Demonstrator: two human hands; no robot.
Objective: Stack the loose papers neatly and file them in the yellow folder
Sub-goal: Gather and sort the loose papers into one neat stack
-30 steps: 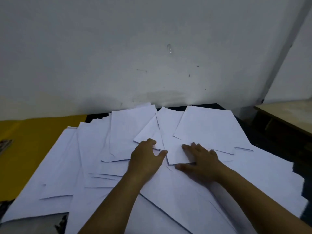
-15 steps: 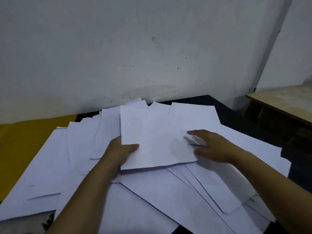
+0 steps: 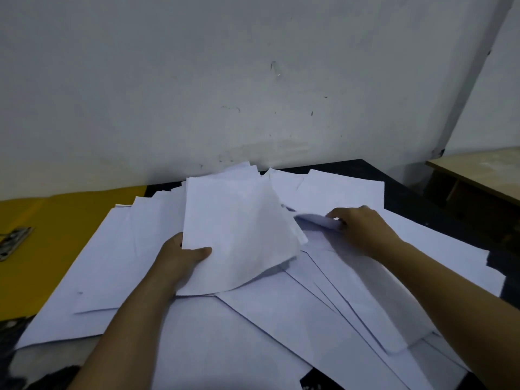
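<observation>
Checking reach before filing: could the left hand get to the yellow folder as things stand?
Probably, but not freely: the left hand holds a sheaf. The folder lies open to its left, nothing between.

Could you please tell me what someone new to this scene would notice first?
A wide spread of loose white papers covers most of the dark table. In the middle, the left hand grips a few sheets lifted off the pile, while the right hand picks up the edge of another sheet. At the far left, the yellow folder lies open, its metal clip showing.
</observation>
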